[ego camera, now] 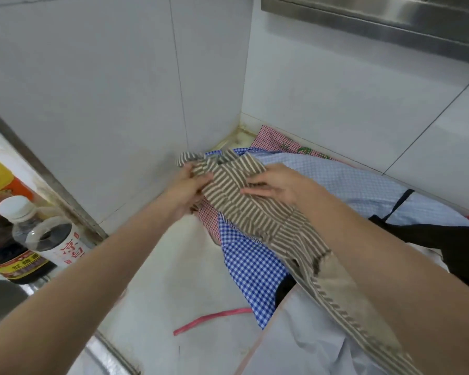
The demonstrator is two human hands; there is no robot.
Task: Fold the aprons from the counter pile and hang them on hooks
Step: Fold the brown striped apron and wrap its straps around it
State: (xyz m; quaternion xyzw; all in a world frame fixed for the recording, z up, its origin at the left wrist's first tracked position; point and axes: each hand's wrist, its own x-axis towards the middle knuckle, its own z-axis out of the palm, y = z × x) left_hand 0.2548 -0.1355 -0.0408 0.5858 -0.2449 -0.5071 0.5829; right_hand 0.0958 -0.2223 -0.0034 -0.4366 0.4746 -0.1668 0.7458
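Note:
A brown-and-cream striped apron [257, 212] is lifted above the counter pile, its lower part trailing down toward the bottom right. My left hand [187, 190] grips its upper left edge. My right hand [274, 185] pinches its upper right edge with the fingers pointing left. Under it lies the pile: a blue checked apron [252, 269], a red checked apron [271, 138], a pale blue apron [358, 182] and a black one [444, 244]. No hook is in view.
The white counter [173, 280] meets tiled walls [106, 90] at a corner behind the pile. A pink strap [211, 319] lies on the counter. Sauce bottles [38, 239] stand at the left by a steel sink rim [0, 296]. A steel hood [377, 20] hangs top right.

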